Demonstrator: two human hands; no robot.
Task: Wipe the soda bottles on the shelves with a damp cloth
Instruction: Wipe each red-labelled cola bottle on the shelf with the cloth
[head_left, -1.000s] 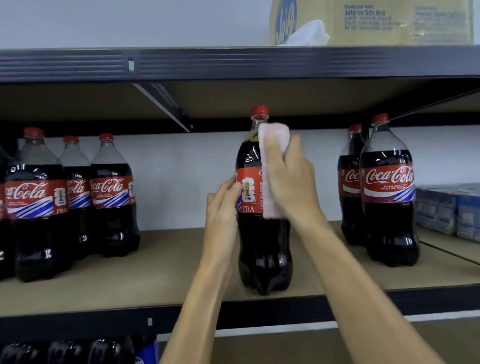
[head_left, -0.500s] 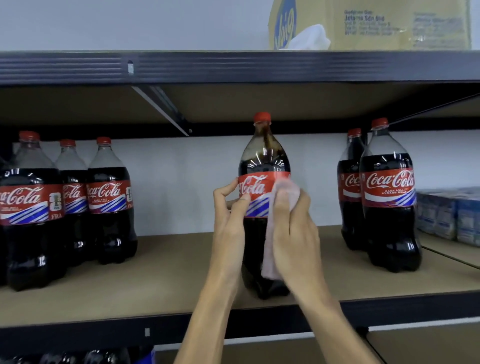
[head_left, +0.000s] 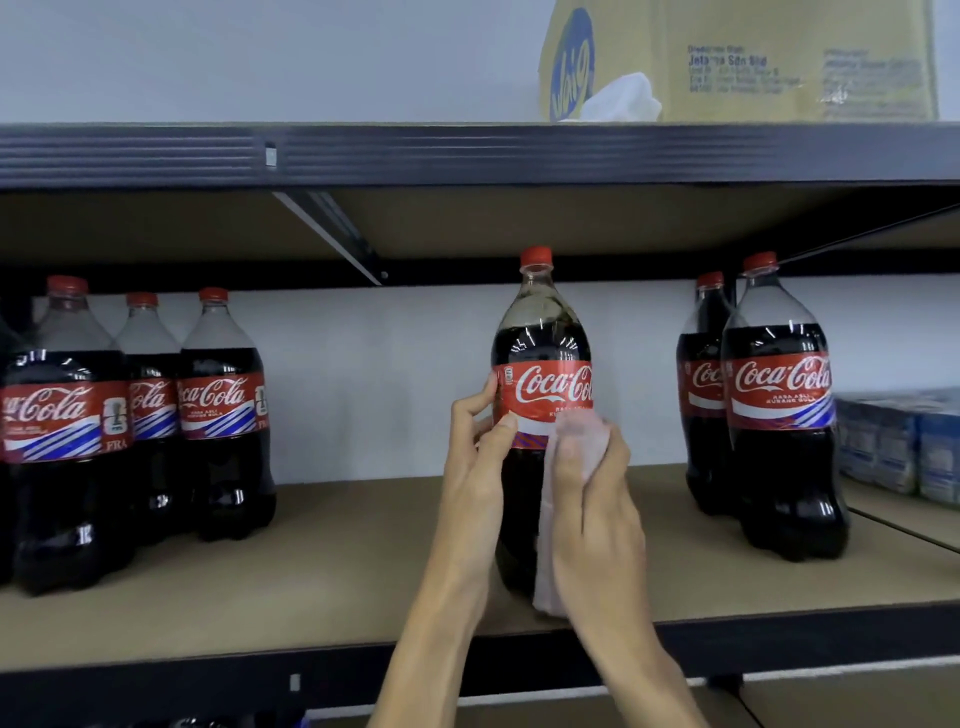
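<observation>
On shelf (head_left: 311, 571), bottle (head_left: 543, 353) upright; left hand (head_left: 475, 467) grips it at label, thumb on front; right hand (head_left: 592, 499) clutches pink cloth (head_left: 545, 561) against its lower side

A yellow cardboard box (head_left: 753, 57) above, blue packs (head_left: 898, 447) far right.

A pale grey-white painted wall (head_left: 363, 374) runs behind a dark metal shelving rack. Its ribbed black front beam (head_left: 467, 156) carries the upper level, whose brown fibreboard underside (head_left: 467, 223) lies in shadow, crossed by a slanting grey metal brace (head_left: 332, 234). The tan fibreboard middle shelf (head_left: 337, 571) is evenly lit and edged by a black lower beam (head_left: 156, 691). On top stands a yellow-tan cardboard box with blue print (head_left: 753, 67); at far right sit blue-wrapped packs (head_left: 904, 447) on a neighbouring board
</observation>
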